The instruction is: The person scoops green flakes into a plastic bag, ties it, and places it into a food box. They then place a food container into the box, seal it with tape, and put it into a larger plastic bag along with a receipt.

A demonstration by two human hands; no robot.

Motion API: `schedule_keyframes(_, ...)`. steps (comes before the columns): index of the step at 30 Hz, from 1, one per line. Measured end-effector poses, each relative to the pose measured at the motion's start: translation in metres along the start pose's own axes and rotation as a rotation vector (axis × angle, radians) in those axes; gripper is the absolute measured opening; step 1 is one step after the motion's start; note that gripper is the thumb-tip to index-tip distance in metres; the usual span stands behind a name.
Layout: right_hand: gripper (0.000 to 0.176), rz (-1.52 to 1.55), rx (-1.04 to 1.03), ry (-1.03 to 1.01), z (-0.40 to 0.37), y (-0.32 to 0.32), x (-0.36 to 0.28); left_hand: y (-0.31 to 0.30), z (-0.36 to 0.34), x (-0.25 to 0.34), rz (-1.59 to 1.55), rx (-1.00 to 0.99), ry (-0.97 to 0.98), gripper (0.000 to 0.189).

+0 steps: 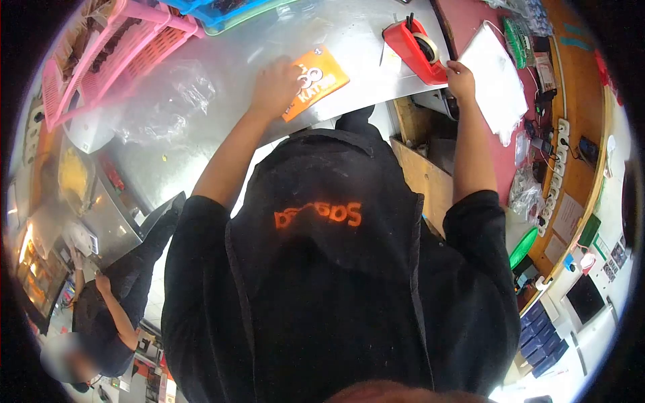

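Note:
A flat orange packet with white print, "KATSU" partly readable, lies on the metal counter near its front edge. My left hand is on its left side, fingers closed over that edge and covering part of the print. To the right stands a red tape dispenser with a roll of tape in it. The fingers of my right hand are pinched together at the dispenser's near right end. Whether a strip of tape is between them cannot be made out.
Pink plastic baskets and a blue crate stand at the back left. Clear plastic bags lie on the metal counter. White bags rest on the red surface at right. A co-worker stands at lower left.

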State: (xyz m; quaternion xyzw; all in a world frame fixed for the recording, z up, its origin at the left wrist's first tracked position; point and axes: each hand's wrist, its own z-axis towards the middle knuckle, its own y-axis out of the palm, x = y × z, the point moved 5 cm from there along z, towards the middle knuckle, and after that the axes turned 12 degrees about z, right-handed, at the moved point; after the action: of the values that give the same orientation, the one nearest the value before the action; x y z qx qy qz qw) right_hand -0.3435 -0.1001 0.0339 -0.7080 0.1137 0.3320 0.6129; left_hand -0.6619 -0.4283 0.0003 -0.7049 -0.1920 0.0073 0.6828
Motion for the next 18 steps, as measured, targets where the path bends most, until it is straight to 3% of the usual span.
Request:
schedule_keyframes(1, 0.022, 0.0, -0.216, 0.043, 0.003, 0.009, 0.006, 0.002, 0.001, -0.008, -0.059, -0.017, -0.068, 0.038)
schedule_keyframes(4, 0.02, 0.003, -0.363, 0.095, 0.018, 0.012, 0.005, -0.005, -0.008, -0.02, -0.266, 0.002, -0.177, 0.045)
schedule_keyframes(5, 0.017, 0.147, -0.404, 0.101, 0.021, 0.019, 0.005, -0.007, -0.014, -0.017, -0.264, -0.003, -0.178, 0.045)
schedule_keyframes(7, 0.016, 0.067, -0.405, 0.093, 0.023, 0.02, -0.003, -0.024, -0.025, 0.001, -0.214, 0.121, -0.104, 0.066)
schedule_keyframes(8, 0.015, -0.017, -0.402, 0.081, 0.022, 0.02, -0.007, -0.03, -0.032, 0.01, -0.215, 0.117, -0.103, 0.066)
schedule_keyframes(10, 0.015, 0.007, -0.375, 0.063, 0.02, 0.013, 0.0, -0.036, -0.036, 0.031, -0.019, 0.054, -0.041, 0.089)
schedule_keyframes(11, 0.018, 0.054, -0.363, 0.041, 0.016, 0.006, 0.008, -0.033, -0.036, 0.034, -0.028, 0.061, -0.032, 0.089)
schedule_keyframes(12, 0.021, 0.101, -0.35, 0.017, 0.013, -0.004, 0.011, -0.024, -0.037, 0.033, 0.024, 0.015, -0.071, 0.097)
schedule_keyframes(13, 0.024, -0.036, -0.292, -0.009, 0.0, -0.019, 0.007, -0.019, -0.037, 0.034, 0.079, -0.032, -0.111, 0.104)
schedule_keyframes(18, 0.022, 0.099, -0.143, 0.066, -0.037, -0.018, 0.068, -0.012, -0.033, 0.044, 0.038, -0.151, -0.241, 0.101)
